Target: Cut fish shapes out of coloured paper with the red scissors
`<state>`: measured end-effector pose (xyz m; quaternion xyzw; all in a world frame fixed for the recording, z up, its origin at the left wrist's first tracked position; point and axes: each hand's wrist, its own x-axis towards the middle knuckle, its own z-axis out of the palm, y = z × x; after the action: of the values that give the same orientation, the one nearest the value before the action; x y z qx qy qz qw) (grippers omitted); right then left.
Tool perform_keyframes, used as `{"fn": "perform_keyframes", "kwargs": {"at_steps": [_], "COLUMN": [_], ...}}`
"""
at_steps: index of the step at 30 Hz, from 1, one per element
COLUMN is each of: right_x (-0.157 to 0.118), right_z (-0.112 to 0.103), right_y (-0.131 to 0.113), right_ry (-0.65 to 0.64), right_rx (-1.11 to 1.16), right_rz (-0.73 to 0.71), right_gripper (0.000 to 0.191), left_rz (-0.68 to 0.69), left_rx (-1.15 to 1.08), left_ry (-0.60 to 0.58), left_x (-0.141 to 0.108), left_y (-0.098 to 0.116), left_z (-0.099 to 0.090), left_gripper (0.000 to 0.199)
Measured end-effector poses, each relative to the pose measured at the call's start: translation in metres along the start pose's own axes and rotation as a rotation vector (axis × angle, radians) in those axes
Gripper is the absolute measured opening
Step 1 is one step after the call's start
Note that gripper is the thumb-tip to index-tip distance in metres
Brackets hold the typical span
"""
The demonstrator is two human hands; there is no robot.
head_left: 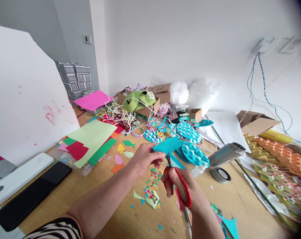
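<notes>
Blue paper point(169, 145): held up over the desk point(90, 196), between the two hands, with thin dark drawn lines point(175, 143) on its face.
Left hand point(144, 159): pinches the sheet's left end between thumb and fingers; a light, firm pinch should keep it flat, and the thumb is best kept clear of the cutting path.
Right hand point(179, 182): curled around the red handles, thumb in one loop, fingers about the other.
Scissors point(169, 164): blades at the sheet's near edge, pointing away from the body; how far the tips part is too small to tell.
Curves: likely neatest if the left hand turns the sheet while the blades take short bites.
Punched dots point(150, 189): scattered on the desk below; small offcuts could get lost among them.
Fish cut-outs point(118, 168): lying left of the left hand, well placed as a guide for smooth edges.
</notes>
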<state>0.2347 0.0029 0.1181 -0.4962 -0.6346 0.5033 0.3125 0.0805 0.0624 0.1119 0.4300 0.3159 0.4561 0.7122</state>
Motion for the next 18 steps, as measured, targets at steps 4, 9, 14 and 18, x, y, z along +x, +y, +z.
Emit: {"fn": "perform_keyframes", "kwargs": {"at_steps": [4,9,14,18], "right_x": [-0.001,-0.008,-0.014,-0.012], "right_z": [0.0,-0.002,-0.004,-0.003], "right_y": [0.0,0.002,-0.001,-0.003], "right_ry": [-0.02,-0.07,-0.119,-0.086], "right_rx": [0.002,-0.011,0.044,0.035], "right_rz": [0.019,0.06,0.06,0.067], "right_gripper": [0.06,0.059,0.058,0.058], "left_rz": [0.082,0.186,0.216,0.175], "left_rx": [0.118,0.284,0.304,0.289], "left_ry": [0.045,0.157,0.139,0.056], "left_x": [0.0,0.001,0.003,-0.001], "left_y": [0.003,0.007,0.008,0.01], "left_z": [-0.001,-0.005,-0.008,-0.005], "left_gripper": [0.023,0.021,0.022,0.022]}}
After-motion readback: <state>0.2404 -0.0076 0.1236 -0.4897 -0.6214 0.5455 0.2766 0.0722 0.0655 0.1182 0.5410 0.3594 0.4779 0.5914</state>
